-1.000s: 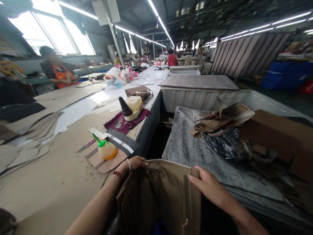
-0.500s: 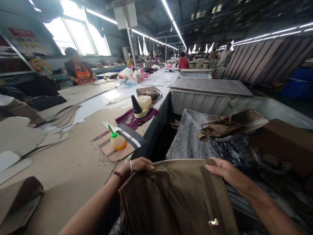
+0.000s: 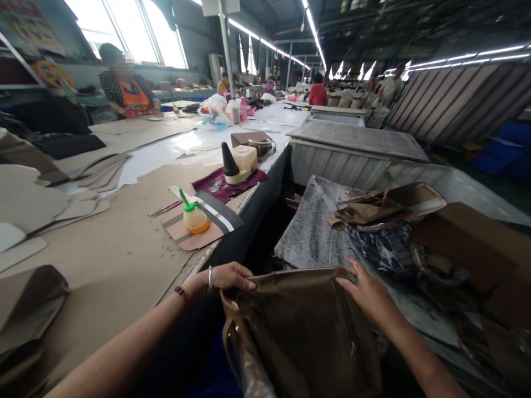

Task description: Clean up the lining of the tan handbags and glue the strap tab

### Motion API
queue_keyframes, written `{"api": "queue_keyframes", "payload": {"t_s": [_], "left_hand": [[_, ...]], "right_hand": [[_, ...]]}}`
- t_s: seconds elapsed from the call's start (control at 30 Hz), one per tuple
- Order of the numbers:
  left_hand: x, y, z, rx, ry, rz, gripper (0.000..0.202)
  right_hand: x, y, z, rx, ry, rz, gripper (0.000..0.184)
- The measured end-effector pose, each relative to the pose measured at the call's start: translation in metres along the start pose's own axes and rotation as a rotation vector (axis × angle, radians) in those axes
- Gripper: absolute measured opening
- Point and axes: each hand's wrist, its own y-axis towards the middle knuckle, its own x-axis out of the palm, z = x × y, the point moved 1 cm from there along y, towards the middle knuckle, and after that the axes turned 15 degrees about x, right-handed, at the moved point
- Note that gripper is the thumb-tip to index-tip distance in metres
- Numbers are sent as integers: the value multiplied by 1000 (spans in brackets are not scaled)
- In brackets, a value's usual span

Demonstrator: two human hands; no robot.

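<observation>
A brown bag (image 3: 298,326) hangs in front of me, its dark lining facing up and a zipper running down its right part. At the top left corner of its rim, my left hand (image 3: 233,276) pinches the edge between thumb and fingers. My right hand (image 3: 365,288) grips the top right corner, thumb on the near face, some fingers raised behind it. A tan strap (image 3: 229,337) with metal fittings shows along the bag's left side. The bag's lower end runs out of view.
On the table (image 3: 116,265) to the left stand a green-nozzled glue bottle (image 3: 194,218) and a black-coned container (image 3: 238,166). A grey bin (image 3: 332,163) on the right holds brown bag pieces (image 3: 385,204) and plastic. A person in an orange apron (image 3: 135,98) sits across the table.
The bag has turned and tipped, so its left side with the strap now shows and the zipper pull lies deeper in shadow. Both hands keep hold of its rim.
</observation>
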Motion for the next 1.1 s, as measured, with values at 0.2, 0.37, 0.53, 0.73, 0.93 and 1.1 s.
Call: {"api": "queue_keyframes", "payload": {"t_s": [0.2,0.37,0.53,0.73,0.93,1.1], "left_hand": [[3,2,-7,-31,-8,29,32],[4,-1,-10,-21,-15,34,34],[1,-4,-20,-18,-57,35,35],[-4,-6,-27,-34,-102,73,36],[-4,-1,-28,-69,-105,93,34],[-4,3,-28,-79,-108,77,32]], "right_hand": [[60,-66,-61,-585,-253,298,12],[97,-92,-81,-551,-226,222,18],[114,-82,-81,-551,-309,238,14],[124,-76,-80,-672,-245,195,19],[124,-74,-74,-660,-219,62,13],[125,-73,-70,-650,-213,29,12]]}}
